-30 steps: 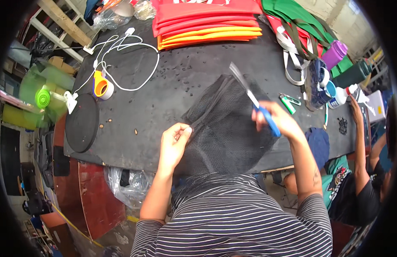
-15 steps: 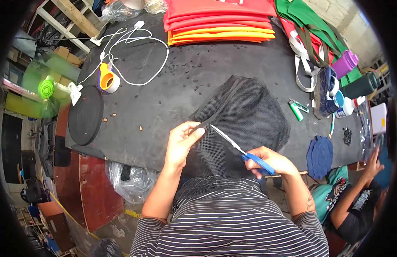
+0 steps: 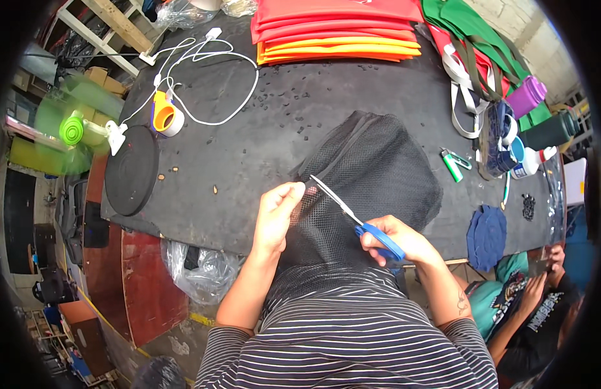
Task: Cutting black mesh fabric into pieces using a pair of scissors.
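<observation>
A black mesh bag (image 3: 384,168) lies on the dark table and hangs over its front edge against my striped shirt. My left hand (image 3: 277,207) pinches the mesh at its left edge between thumb and fingers; some fingers show through the netting. My right hand (image 3: 394,240) is wrapped round the blue handles of a pair of scissors (image 3: 339,201). Their metal blades look nearly together and point up and left, with the tip at the bag's dark seam close to my left fingertips. Whether the tip touches the seam I cannot tell.
Folded red and orange fabric (image 3: 339,32) is stacked at the back. A black webbing roll (image 3: 133,170), tape dispenser (image 3: 165,118) and white cable (image 3: 206,123) lie left. A green cutter (image 3: 453,166), blue cloth (image 3: 487,237) and bottles are right. Another person (image 3: 534,311) sits lower right.
The scissors and my right hand have shifted slightly left and up. My left fingers have turned a little under the mesh edge. The other person's hands have come down and together.
</observation>
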Motion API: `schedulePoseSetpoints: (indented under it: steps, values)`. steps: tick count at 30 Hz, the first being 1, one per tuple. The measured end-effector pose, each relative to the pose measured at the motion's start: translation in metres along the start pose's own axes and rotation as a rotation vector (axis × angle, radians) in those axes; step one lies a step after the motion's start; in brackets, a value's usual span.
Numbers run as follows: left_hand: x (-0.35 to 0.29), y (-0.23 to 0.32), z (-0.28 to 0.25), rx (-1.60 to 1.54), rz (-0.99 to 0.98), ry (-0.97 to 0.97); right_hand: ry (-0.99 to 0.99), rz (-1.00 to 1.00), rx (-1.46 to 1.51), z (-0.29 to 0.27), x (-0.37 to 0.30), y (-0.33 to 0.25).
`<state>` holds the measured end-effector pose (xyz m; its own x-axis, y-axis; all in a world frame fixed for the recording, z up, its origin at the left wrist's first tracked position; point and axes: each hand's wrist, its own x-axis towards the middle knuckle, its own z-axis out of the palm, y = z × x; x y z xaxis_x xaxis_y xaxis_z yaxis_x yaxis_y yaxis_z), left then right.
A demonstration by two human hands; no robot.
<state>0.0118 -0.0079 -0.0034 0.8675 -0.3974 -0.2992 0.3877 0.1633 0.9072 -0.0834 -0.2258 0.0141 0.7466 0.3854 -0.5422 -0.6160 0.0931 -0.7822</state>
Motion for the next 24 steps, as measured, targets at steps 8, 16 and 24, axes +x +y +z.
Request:
schedulePoseSetpoints:
  steps: [8, 16, 24]
  values:
    - [0.001, -0.002, 0.005, -0.001, 0.019, 0.056, 0.010, -0.005, 0.033, 0.003, 0.003, -0.002]
    - [-0.003, 0.005, 0.007, 0.011, 0.036, 0.022, -0.007, -0.064, 0.064, 0.005, 0.007, 0.005]
    - [-0.007, 0.010, 0.008, 0.064, 0.113, 0.010, 0.044, -0.016, -0.024, 0.006, 0.000, -0.001]
